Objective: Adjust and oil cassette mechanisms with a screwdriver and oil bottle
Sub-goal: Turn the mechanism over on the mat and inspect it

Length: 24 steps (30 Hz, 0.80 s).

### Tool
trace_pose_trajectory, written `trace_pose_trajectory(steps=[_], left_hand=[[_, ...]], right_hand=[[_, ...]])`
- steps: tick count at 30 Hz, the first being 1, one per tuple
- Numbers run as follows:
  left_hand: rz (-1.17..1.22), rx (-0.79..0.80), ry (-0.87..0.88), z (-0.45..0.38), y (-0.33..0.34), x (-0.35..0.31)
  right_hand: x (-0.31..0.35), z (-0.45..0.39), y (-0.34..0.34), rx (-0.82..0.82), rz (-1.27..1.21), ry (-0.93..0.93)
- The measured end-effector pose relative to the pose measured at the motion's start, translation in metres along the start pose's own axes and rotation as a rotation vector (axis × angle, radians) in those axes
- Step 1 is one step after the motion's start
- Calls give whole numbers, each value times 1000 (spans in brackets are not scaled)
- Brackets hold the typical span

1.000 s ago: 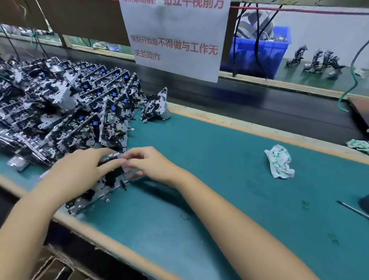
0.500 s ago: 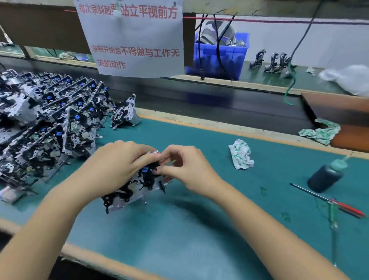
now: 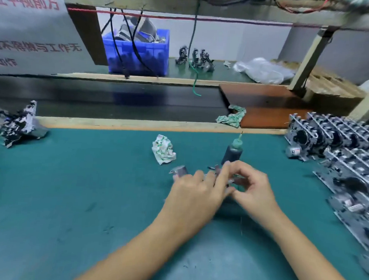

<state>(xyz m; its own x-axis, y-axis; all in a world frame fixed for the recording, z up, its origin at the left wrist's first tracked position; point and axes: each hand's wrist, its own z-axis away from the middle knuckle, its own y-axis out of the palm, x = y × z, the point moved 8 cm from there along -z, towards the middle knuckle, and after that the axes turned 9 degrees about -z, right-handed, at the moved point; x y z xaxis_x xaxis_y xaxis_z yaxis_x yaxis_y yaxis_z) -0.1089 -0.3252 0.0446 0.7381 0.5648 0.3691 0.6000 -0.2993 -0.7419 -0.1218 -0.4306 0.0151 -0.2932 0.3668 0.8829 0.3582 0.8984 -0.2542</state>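
Note:
Both hands hold one cassette mechanism over the middle of the green mat; only its grey motor end and a few metal bits show past the fingers. My left hand grips it from the left and covers most of it. My right hand pinches its right end with curled fingers. Just behind the hands stands the dark oil bottle with a green needle cap. No screwdriver is visible.
Rows of mechanisms lie on the mat at the right, and a few more at the left edge. A crumpled cloth lies left of the bottle, another by the brown board. A blue bin stands behind the black belt.
The hands have carried the mechanism rightward from the left pile to the mat's middle, near the oil bottle. The view has swung right, so the right-hand rows now show.

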Motion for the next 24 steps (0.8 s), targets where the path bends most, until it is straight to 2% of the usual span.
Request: trace_pose_trajectory(steps=[4,8,11,14,17,21,24], left_hand=[[103,-106,32,14,10,-32],[128,-63,142,28,16,-43],[122,-59,214,41,19,-45],[113,-22,248,42,24,-44],[125,37,256,39,28,-46],[223,138,204,30,33,-45],[304,116,313,32,30,-40]], right_hand=[[-18,23,-15,8,134,-29],[-18,27,-30,-37,198,-95],[-12,29,-24,19,224,-123],[-11,31,-20,56,265,-142],[-11,31,-24,13,333,-172],[-18,29,-32,-33,442,-108],[-20,30,-31,-39,445,-78]])
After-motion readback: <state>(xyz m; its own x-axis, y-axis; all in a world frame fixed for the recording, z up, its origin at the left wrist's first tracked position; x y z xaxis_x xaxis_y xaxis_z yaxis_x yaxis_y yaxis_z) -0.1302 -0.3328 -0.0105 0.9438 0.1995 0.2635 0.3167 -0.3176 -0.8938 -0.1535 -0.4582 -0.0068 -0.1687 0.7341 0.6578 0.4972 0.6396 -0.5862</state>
